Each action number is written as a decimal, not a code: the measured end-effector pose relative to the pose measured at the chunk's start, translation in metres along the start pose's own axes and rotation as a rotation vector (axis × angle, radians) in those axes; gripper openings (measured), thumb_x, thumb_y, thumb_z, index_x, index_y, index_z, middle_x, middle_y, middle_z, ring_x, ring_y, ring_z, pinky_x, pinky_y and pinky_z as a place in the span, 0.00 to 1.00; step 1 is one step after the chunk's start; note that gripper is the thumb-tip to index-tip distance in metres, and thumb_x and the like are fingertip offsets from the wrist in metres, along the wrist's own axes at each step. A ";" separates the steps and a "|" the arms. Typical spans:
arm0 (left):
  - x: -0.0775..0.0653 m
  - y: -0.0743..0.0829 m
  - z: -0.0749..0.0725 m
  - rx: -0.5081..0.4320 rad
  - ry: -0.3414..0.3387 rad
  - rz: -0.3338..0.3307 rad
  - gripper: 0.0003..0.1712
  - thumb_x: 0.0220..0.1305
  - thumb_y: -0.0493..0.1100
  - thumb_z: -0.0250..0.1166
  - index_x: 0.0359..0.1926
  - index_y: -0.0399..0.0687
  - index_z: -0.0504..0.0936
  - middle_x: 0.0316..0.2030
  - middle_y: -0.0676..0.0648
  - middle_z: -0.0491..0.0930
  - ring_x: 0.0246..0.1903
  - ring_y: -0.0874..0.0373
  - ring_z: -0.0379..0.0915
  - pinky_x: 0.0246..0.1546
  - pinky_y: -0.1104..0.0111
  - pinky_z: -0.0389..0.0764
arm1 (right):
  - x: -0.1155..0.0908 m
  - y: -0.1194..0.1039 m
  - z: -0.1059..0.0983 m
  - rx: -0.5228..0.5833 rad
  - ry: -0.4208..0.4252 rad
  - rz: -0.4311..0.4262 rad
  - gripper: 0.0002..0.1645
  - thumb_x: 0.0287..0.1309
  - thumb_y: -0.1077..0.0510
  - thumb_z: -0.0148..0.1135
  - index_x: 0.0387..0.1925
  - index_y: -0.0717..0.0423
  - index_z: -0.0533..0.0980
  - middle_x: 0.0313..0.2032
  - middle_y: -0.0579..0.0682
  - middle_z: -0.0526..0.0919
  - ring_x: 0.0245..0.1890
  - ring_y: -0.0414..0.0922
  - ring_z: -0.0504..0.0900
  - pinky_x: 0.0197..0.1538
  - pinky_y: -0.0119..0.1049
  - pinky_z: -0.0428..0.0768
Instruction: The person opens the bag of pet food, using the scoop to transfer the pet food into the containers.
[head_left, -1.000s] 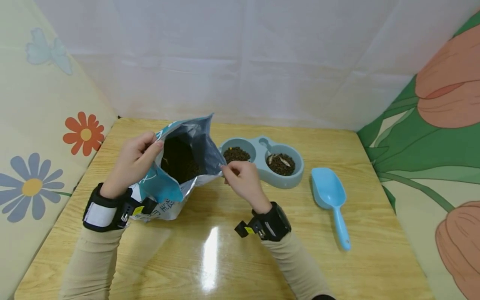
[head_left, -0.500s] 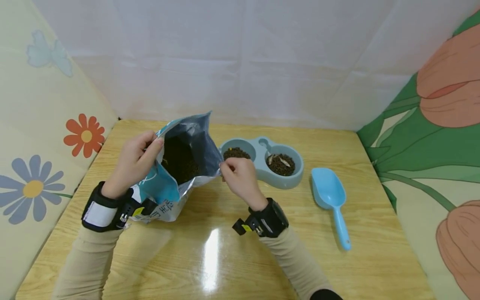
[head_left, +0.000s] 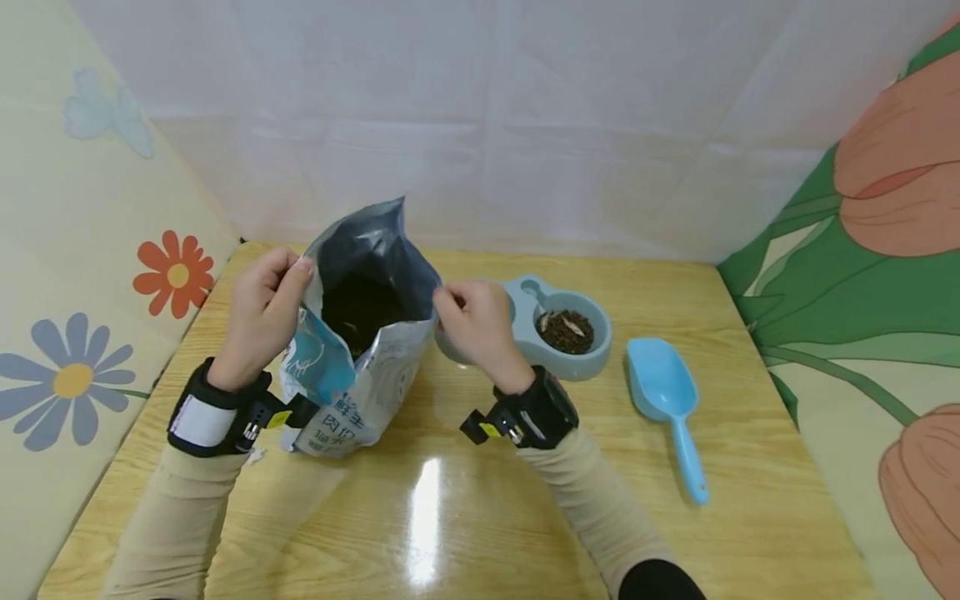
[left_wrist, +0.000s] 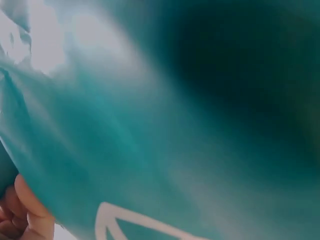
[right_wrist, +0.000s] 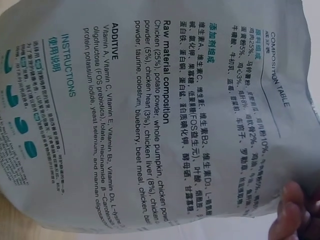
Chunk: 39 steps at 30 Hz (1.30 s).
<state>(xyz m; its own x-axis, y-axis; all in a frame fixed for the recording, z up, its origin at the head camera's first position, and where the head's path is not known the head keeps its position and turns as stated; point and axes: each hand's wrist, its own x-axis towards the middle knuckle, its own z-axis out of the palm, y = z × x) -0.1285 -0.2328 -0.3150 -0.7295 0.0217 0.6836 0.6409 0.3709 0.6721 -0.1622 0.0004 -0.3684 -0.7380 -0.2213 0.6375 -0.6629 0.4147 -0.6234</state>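
A teal and silver pet food bag (head_left: 375, 387) stands at the left of the table with its mouth wide apart. Dark kibble (head_left: 358, 315) shows deep inside. My left hand (head_left: 262, 312) pinches the left side of the rim, and my right hand (head_left: 480, 329) pinches the right side. Teal film fills most of the left wrist view, with my left fingers (left_wrist: 32, 207) at its lower left edge. In the right wrist view, printed ingredient text covers the bag's side (right_wrist: 125, 125); my right fingers (right_wrist: 290, 212) are at the lower right corner.
A blue-grey double pet bowl (head_left: 566, 364) sits behind my right hand. Its right dish holds brown kibble (head_left: 564, 333) with pale pieces; the left dish is mostly hidden. Farther right lies a light blue scoop (head_left: 663, 383). A white sheet (head_left: 487, 150) hangs along the table's back edge.
Both hands have lifted the rim slightly, so the bag stands more upright and more of its printed front shows. My right hand now covers most of the left dish.
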 end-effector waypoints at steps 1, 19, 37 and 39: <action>0.001 0.000 0.000 0.003 0.005 0.002 0.12 0.61 0.28 0.50 0.21 0.29 0.69 0.15 0.53 0.60 0.17 0.66 0.57 0.17 0.74 0.55 | 0.005 -0.017 -0.006 0.012 -0.021 0.021 0.25 0.62 0.58 0.44 0.08 0.49 0.64 0.11 0.45 0.72 0.11 0.40 0.65 0.21 0.34 0.56; 0.002 0.011 0.001 -0.119 -0.069 -0.147 0.15 0.64 0.29 0.48 0.20 0.28 0.68 0.14 0.52 0.64 0.16 0.61 0.65 0.19 0.76 0.70 | 0.033 -0.052 -0.004 0.089 -0.080 0.077 0.22 0.56 0.65 0.46 0.08 0.54 0.61 0.10 0.49 0.68 0.11 0.38 0.57 0.22 0.31 0.54; 0.006 0.019 -0.010 -0.061 -0.395 -0.220 0.12 0.68 0.34 0.47 0.27 0.33 0.68 0.22 0.44 0.68 0.18 0.55 0.72 0.20 0.69 0.75 | 0.038 -0.067 0.029 0.121 -0.040 0.042 0.23 0.60 0.65 0.46 0.08 0.55 0.62 0.10 0.49 0.66 0.11 0.40 0.60 0.21 0.29 0.57; 0.007 0.019 -0.009 -0.067 -0.412 -0.219 0.11 0.68 0.33 0.47 0.28 0.33 0.68 0.22 0.44 0.68 0.18 0.56 0.72 0.20 0.68 0.75 | 0.038 -0.068 0.032 0.116 -0.026 0.047 0.23 0.59 0.64 0.47 0.08 0.55 0.63 0.10 0.49 0.67 0.11 0.39 0.61 0.20 0.28 0.58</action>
<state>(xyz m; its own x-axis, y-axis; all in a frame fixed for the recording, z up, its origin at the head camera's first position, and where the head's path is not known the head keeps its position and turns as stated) -0.1190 -0.2338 -0.2946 -0.8746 0.3210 0.3633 0.4656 0.3473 0.8140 -0.1495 -0.0642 -0.3163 -0.7707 -0.2276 0.5951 -0.6364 0.3208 -0.7015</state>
